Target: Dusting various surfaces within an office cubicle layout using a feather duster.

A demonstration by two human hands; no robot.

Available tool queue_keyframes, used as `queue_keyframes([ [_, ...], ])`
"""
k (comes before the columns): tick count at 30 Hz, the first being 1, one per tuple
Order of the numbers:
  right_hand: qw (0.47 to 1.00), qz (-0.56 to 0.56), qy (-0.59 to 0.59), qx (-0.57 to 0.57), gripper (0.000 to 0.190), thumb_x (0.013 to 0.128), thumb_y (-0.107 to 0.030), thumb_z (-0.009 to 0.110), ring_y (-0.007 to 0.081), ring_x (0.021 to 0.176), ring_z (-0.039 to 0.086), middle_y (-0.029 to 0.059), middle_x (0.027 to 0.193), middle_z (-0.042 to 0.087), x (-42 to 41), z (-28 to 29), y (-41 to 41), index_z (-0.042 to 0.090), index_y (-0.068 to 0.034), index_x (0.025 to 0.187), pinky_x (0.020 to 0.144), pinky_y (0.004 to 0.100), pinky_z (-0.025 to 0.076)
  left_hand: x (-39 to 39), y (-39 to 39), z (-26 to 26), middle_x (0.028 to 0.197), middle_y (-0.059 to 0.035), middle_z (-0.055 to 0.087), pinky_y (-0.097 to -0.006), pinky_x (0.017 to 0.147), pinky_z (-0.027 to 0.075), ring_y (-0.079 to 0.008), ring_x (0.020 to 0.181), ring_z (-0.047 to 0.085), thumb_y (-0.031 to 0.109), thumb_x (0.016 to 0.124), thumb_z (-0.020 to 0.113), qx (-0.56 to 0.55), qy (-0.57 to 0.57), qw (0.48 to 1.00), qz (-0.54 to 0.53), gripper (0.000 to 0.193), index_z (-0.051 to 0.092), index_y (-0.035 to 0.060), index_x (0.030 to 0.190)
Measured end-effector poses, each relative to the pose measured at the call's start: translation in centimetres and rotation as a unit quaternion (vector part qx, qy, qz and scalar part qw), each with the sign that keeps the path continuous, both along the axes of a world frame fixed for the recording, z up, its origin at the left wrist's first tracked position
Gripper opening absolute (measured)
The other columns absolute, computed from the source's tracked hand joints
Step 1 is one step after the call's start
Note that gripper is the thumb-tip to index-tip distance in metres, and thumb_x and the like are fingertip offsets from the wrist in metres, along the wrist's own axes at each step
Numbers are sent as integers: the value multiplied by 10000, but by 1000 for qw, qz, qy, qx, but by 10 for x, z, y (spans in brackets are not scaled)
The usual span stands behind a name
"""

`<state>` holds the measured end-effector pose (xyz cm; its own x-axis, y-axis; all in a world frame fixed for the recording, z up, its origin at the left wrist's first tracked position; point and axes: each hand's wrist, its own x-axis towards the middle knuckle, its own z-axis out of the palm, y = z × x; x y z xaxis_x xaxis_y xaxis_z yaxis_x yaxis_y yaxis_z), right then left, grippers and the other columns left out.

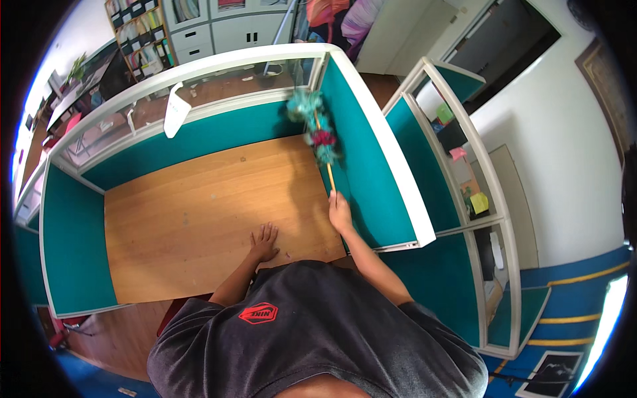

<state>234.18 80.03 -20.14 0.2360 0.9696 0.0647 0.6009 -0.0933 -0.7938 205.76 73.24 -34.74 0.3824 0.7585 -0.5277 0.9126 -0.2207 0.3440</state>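
Observation:
My right hand [340,213] grips the thin wooden handle of a feather duster [321,132], which has teal feathers and a dark red band. The duster head is blurred and lies along the teal fabric side panel [371,164] at the right, near the far corner; whether it touches the panel I cannot tell. My left hand [264,243] rests palm down on the wooden desktop [199,229], fingers spread and holding nothing, close to the front edge. Small marks dot the desktop's surface.
White-framed teal partitions enclose the desk on three sides, with a glazed strip [224,87] at the back. A white plastic holder [176,112] hangs over the back rail. Beyond the right side stands another partition [438,174]. A bookshelf [142,37] and grey cabinets [234,30] stand behind.

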Motion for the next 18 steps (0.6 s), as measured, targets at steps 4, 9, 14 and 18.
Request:
queue_keyframes([
  [4, 999, -43, 1, -5, 479, 1047, -366, 390, 463, 808, 628, 263, 825, 650, 10, -34, 49, 598, 30, 874, 718, 527, 487, 11, 11, 13, 1653, -59, -126, -683, 1135, -37, -305, 1519, -105, 465, 877, 607, -11, 7, 1000, -14, 968, -9, 234, 1588],
  [9, 961, -4, 37, -273, 449, 1050, -347, 403, 427, 777, 625, 231, 807, 640, 4, -55, 38, 584, 34, 895, 719, 465, 504, 9, 9, 9, 1653, -43, -129, -681, 1137, -37, -300, 1519, -106, 474, 876, 608, -24, 16, 999, -14, 979, -26, 250, 1587],
  [14, 999, 45, -22, 0, 375, 1047, -305, 424, 435, 782, 626, 237, 803, 630, 29, -55, -31, 559, 23, 924, 682, 467, 492, 9, 6, 4, 1654, -27, -129, -679, 1139, -39, -294, 1520, -103, 489, 880, 605, -15, 18, 1000, -17, 980, -36, 263, 1585],
  [18, 1000, 14, 9, -9, 359, 1045, -310, 438, 442, 775, 615, 248, 786, 613, 42, -14, -110, 542, 11, 922, 674, 489, 476, 6, 8, -1, 1650, -46, -146, -685, 1134, -45, -308, 1515, -125, 506, 887, 593, -23, 18, 999, -28, 985, -53, 245, 1583],
])
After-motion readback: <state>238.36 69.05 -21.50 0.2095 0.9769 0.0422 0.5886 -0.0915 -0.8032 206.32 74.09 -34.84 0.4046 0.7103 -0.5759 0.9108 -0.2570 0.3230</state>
